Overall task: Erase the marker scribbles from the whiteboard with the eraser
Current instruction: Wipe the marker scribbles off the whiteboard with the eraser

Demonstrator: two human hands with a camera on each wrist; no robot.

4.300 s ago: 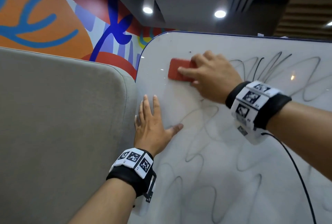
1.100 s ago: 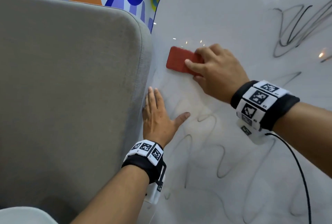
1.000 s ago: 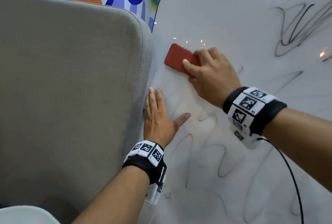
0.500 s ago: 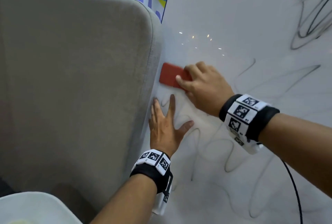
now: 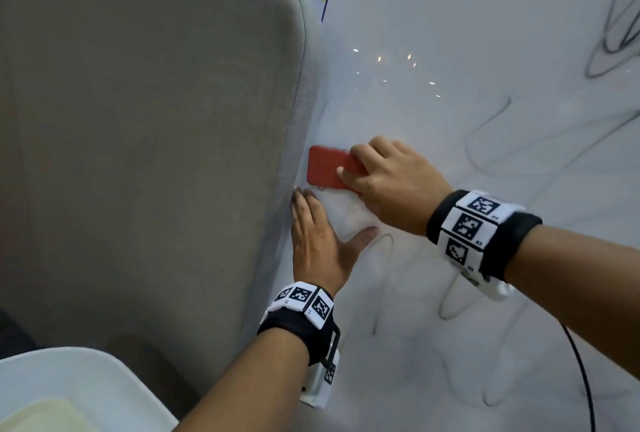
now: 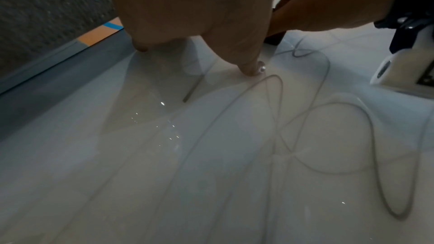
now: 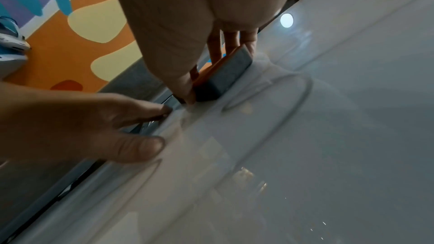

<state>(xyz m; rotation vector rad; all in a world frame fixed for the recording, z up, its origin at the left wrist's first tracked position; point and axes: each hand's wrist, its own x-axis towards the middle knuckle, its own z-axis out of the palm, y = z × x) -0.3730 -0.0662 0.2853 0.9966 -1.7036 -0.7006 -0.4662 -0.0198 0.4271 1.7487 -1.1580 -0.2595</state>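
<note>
My right hand point(image 5: 391, 186) grips the red rectangular eraser with the grey felt pad point(image 5: 329, 168); fingers curl over its far long edge, thumb on its near edge. Eraser projects left from under my fingertips, its left half uncovered. In the right wrist view the grey pad point(image 7: 223, 79) lies flat on the glossy white whiteboard point(image 5: 450, 68), thumb and fingers pinching it from either side.

Eraser position: at the left edge of the whiteboard, just beside the grey fabric-covered panel point(image 5: 138, 154) that borders the board on the left. It sits just beyond the fingertips of my left hand point(image 5: 318, 241); whether it touches them I cannot tell.

Left hand: flat against the board, fingers straight and together, pointing away from me along the board's left edge, thumb spread to the right. It holds nothing. In the left wrist view the thumb tip point(image 6: 249, 68) presses on the surface.

Thin dark marker scribbles point(image 5: 381, 279): loops run over the near part of the board, just right of my left thumb and under my right wrist, with more at far right point(image 5: 616, 33). The area of board far of the eraser shows only light reflections.

Both wrists carry black bands with black-and-white square-patterned tags point(image 5: 474, 224).
</note>
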